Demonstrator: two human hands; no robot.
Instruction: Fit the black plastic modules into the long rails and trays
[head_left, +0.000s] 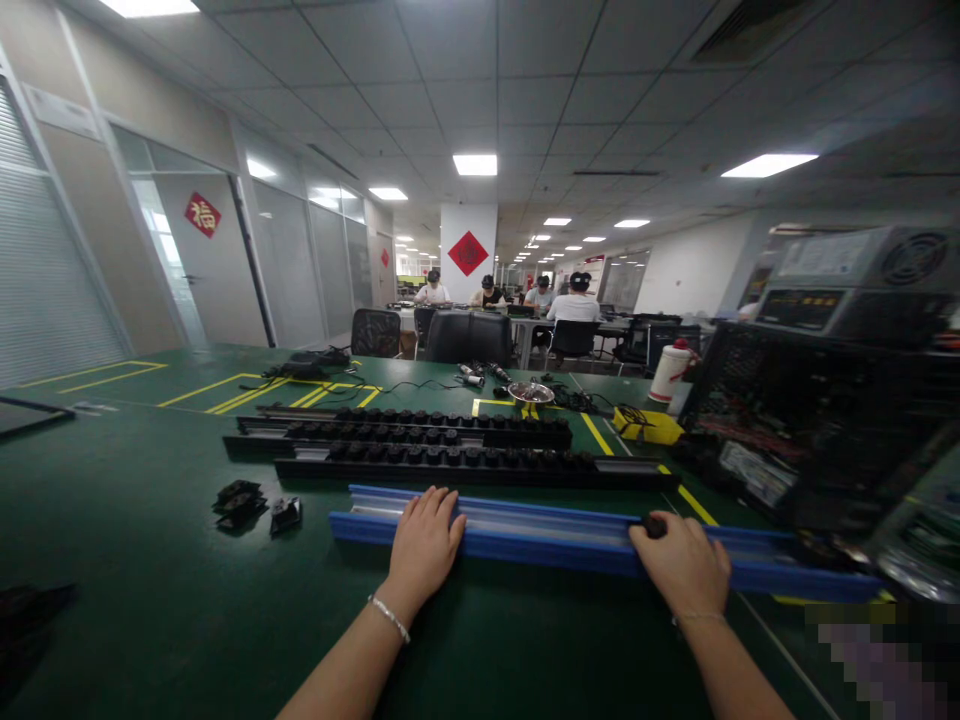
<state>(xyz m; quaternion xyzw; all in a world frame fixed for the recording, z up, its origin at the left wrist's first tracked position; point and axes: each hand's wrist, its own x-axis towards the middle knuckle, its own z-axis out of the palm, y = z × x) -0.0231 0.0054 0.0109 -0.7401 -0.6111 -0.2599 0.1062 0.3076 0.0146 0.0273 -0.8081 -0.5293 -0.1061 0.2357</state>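
Observation:
A long blue channel (555, 540) with a pale inner floor lies across the green table in front of me. My left hand (429, 535) is laid over its left part, fingers reaching across and thumb at the near side, holding it. Farther right, my right hand (682, 560) is closed at the channel, pinching a small black round piece (655, 526) between thumb and fingers. Dark pieces (829, 550) sit at the channel's right end, too blurred to name. Beyond it lie black rails (480, 468) bearing rows of black round parts.
Small dark packets (240, 503) lie on the left. Toward the back are a metal dish (531, 393), a yellow tray (649, 426), cables and a white bottle (670, 372). Open computer hardware (780, 420) stands at right. Several people sit at far tables.

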